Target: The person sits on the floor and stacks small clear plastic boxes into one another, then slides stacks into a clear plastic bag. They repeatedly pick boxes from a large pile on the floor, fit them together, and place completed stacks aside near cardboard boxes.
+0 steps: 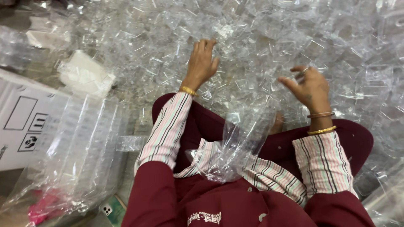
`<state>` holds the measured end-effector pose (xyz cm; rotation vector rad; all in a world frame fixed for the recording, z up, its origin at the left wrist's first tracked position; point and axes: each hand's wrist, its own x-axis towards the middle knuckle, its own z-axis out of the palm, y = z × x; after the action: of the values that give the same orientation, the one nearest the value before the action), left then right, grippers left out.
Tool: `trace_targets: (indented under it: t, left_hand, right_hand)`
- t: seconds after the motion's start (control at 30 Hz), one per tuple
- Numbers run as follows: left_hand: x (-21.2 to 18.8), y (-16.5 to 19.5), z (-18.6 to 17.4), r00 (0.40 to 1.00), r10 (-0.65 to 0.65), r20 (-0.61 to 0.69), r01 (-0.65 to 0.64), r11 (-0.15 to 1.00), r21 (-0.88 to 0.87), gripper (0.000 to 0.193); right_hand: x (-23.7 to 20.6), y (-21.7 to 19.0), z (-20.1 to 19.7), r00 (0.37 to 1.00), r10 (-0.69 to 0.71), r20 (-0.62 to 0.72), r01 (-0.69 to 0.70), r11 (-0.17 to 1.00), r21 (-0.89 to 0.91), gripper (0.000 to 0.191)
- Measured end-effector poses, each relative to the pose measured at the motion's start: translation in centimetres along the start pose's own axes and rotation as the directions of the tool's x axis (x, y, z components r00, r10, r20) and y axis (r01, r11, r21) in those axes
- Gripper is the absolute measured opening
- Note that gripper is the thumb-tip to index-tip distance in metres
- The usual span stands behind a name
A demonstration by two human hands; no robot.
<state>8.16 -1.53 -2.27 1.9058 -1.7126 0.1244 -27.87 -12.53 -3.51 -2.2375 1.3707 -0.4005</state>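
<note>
Across the upper two thirds of the frame spreads a heap of clear plastic containers (252, 38), small square moulded pieces lying jumbled and overlapping on the floor. At centre, the person's left hand (203, 63) reaches forward into the heap, palm down, fingers loosely spread and resting on the plastic pieces; it grips nothing that can be made out. To the right, the right hand (309, 86) hovers just above the heap, fingers bent, with thumb and forefinger pinched on a small clear plastic piece (300, 75) whose outline is hard to tell from the pile behind it. Gold bangles (322, 130) ring both wrists above striped sleeves (166, 132), and the seated person's maroon garment fills the bottom of the frame. A crumpled clear plastic bag (237, 143) lies in the lap between the two forearms, below and well apart from both hands. At the left edge, a large clear bag of stacked transparent trays (80, 147) leans beside a white cardboard box (25, 122), with a white folded packet (84, 75) above them at the heap's margin. Something pink (44, 208) shows through the bag at lower left, and a phone (110, 209) lies on the floor beside it.
</note>
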Motion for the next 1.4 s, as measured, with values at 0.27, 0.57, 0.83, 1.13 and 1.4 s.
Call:
trace_targets:
  t: [0.27, 0.57, 0.83, 1.13, 1.4]
  left_hand:
    - [2.4, -2.3, 3.4, 0.920, -0.311, 0.238, 0.184, 0.881, 0.437, 0.062]
    - [-0.4, 6.2, 0.4, 0.900, -0.410, 0.146, 0.171, 0.023, -0.985, 0.090]
    - [-3.9, 11.3, 3.0, 0.992, 0.000, 0.127, 0.126, 0.100, -0.987, 0.074]
    - [-4.3, 9.7, 4.3, 0.976, -0.007, 0.219, 0.216, 0.211, -0.953, 0.071]
    - [-0.8, 7.5, 8.2, 0.986, 0.007, 0.169, 0.042, 0.958, -0.284, 0.060]
  right_hand:
    - [-0.8, -1.1, -0.8, 0.983, -0.035, -0.180, 0.179, 0.408, 0.895, 0.032]
    - [-2.6, -6.3, 1.4, 0.979, -0.204, 0.001, -0.036, -0.172, 0.984, 0.077]
    - [-2.9, -6.4, 2.1, 0.983, -0.178, -0.031, 0.088, 0.320, 0.943, 0.077]
    - [-2.5, -6.1, 2.9, 0.967, -0.212, 0.142, -0.103, 0.187, 0.977, 0.058]
    - [-1.7, -2.2, 0.7, 0.997, -0.055, -0.056, 0.030, -0.389, 0.921, 0.062]
